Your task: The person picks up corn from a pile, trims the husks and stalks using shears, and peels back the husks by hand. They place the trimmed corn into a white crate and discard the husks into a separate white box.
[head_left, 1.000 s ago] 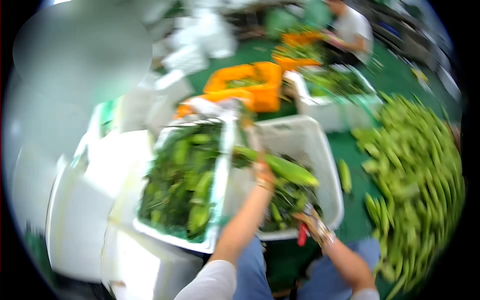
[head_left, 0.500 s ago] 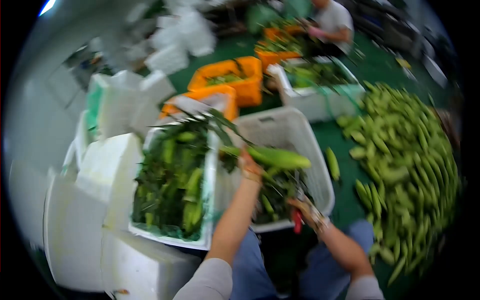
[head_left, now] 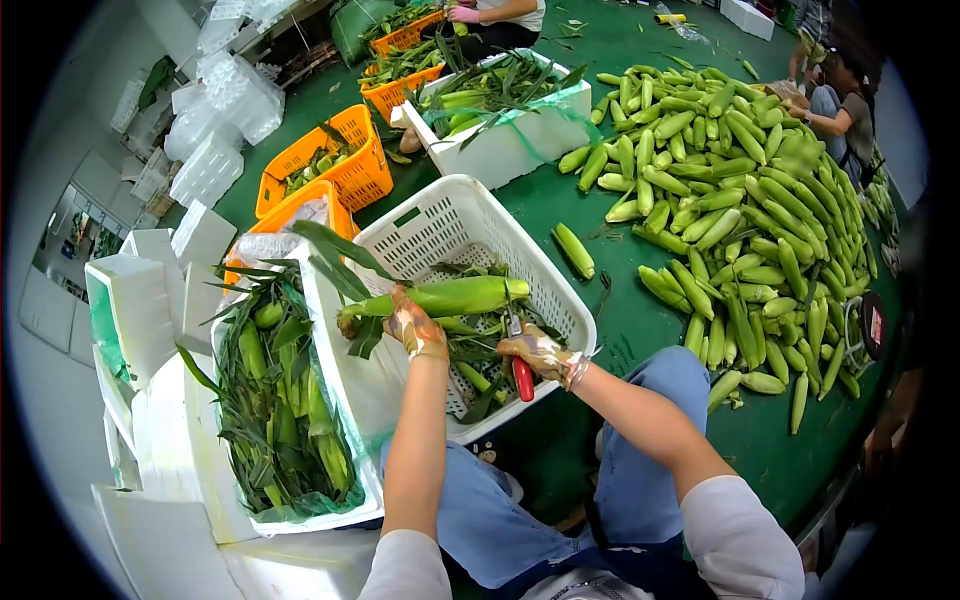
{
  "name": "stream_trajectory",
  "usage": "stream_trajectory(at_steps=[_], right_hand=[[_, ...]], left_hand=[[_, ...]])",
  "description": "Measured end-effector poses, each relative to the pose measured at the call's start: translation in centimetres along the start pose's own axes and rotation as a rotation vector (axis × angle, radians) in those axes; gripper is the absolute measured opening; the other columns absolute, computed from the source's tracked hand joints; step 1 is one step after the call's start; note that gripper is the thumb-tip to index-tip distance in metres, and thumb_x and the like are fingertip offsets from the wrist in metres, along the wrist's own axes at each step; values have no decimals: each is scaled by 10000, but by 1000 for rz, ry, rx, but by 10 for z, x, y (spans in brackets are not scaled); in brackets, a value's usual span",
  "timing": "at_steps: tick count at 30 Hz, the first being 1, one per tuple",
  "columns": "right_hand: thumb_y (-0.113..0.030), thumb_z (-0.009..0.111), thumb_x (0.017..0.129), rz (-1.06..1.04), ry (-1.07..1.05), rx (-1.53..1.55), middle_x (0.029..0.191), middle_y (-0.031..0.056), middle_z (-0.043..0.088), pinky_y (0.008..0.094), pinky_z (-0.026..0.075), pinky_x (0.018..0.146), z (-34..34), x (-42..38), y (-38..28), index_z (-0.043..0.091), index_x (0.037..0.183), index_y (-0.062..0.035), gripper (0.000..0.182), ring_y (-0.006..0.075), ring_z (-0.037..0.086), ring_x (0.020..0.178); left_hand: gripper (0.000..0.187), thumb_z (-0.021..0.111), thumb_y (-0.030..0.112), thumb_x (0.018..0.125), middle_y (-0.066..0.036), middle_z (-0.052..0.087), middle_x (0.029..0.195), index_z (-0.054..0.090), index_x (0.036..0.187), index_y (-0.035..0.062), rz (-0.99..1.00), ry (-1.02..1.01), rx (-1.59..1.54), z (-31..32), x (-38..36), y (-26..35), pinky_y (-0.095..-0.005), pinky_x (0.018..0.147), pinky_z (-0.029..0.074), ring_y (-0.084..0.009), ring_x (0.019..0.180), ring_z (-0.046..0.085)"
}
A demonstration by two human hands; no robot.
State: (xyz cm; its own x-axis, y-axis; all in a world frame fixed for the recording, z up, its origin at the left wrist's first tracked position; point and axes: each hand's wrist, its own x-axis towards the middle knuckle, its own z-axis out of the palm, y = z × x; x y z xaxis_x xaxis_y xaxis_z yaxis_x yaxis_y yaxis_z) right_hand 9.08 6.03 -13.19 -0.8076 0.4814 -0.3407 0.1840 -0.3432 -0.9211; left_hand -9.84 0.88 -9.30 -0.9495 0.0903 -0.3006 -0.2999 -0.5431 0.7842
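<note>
My left hand (head_left: 415,325), in a stained glove, is wrapped round an ear of corn in its green husk (head_left: 468,296), near the end with the long leaves. The other end of the ear points right, over a white plastic basket (head_left: 412,240) with leaf trimmings and corn inside. A pair of red-handled pruning shears (head_left: 522,378) is in my gloved right hand (head_left: 540,354), blades pointing up just below the ear's right end. Left of the basket, a foam box (head_left: 352,415) holds leafy corn (head_left: 255,350).
A big heap of green corn (head_left: 740,220) covers the floor at right, with one loose ear (head_left: 573,250) beside the basket. Orange crates (head_left: 362,180) and another foam box (head_left: 540,125) stand beyond. Stacked foam boxes (head_left: 165,420) are at left. Other people (head_left: 835,115) sit farther off.
The view has turned right and tilted down and become sharper. Both hands keep their hold on the corn and the shears, with the shears now closer to the ear's right end.
</note>
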Motion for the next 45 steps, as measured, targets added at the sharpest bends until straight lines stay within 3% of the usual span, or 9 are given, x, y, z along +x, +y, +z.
stream_trajectory(at_steps=[5, 9, 10, 12, 19, 23, 25, 27, 45], right_hand=[[-314, 679, 683, 18, 130, -935, 796, 233, 626, 404, 500, 653, -9, 1, 44, 567, 928, 43, 446, 359, 625, 724], [-368, 710, 669, 145, 71, -663, 771, 163, 629, 363, 491, 626, -22, -17, 45, 588, 972, 60, 538, 273, 609, 686], [-467, 708, 660, 190, 111, -438, 737, 167, 631, 369, 492, 603, -22, -20, 32, 609, 764, 78, 563, 275, 618, 630], [-451, 738, 667, 330, 106, -295, 783, 152, 612, 323, 484, 606, -26, -24, -6, 537, 931, 70, 617, 251, 598, 647], [-270, 742, 656, -308, 39, -680, 872, 159, 614, 348, 484, 712, 11, -15, -10, 480, 1138, 52, 636, 257, 595, 757], [-181, 685, 712, -41, 1, -146, 733, 82, 597, 260, 455, 530, 3, -29, -51, 545, 975, 38, 369, 128, 567, 593], [-77, 594, 768, 328, -198, 514, 690, 81, 545, 265, 412, 499, -11, -33, -59, 523, 802, -23, 95, 126, 499, 544], [-45, 539, 792, 212, -256, 717, 696, 104, 523, 281, 406, 514, -17, -32, -40, 503, 783, -24, 43, 128, 459, 527], [-84, 537, 733, -30, -509, 951, 698, 132, 509, 360, 398, 569, -40, -55, -67, 539, 840, 15, 145, 199, 450, 573]], left_hand=[[311, 664, 216, 788, -82, 586, 852, 566, 971, -16, 99, -189, 159, -5, 31, 26, -336, 591, 487, -182, 684, 563], [308, 634, 233, 793, -100, 599, 822, 570, 977, -6, -6, -260, 328, -8, 46, 50, -330, 596, 504, -206, 674, 588], [305, 612, 243, 797, -111, 610, 816, 572, 975, -1, -102, -277, 384, -12, 47, 54, -334, 614, 523, -229, 688, 609], [300, 624, 251, 786, -107, 606, 782, 565, 951, 8, -211, -339, 372, -11, 46, 54, -342, 591, 526, -232, 652, 606], [358, 646, 341, 813, -58, 574, 766, 566, 1005, 49, -154, -413, 258, 2, 23, 38, -329, 558, 504, -190, 606, 566], [375, 524, 383, 890, -98, 612, 804, 595, 931, 18, -141, -297, 534, -19, 67, 37, -329, 592, 498, -200, 674, 580], [368, 517, 373, 898, -88, 601, 759, 580, 893, 11, -117, -399, 362, -14, 63, 42, -348, 661, 513, -221, 710, 591], [386, 400, 343, 938, -128, 601, 757, 566, 881, -1, -381, -589, 64, -6, 46, 58, -353, 682, 501, -244, 689, 576], [316, 387, 296, 909, -109, 602, 923, 545, 1019, 46, -422, -465, -125, -6, 28, 69, -378, 766, 504, -254, 824, 585]])
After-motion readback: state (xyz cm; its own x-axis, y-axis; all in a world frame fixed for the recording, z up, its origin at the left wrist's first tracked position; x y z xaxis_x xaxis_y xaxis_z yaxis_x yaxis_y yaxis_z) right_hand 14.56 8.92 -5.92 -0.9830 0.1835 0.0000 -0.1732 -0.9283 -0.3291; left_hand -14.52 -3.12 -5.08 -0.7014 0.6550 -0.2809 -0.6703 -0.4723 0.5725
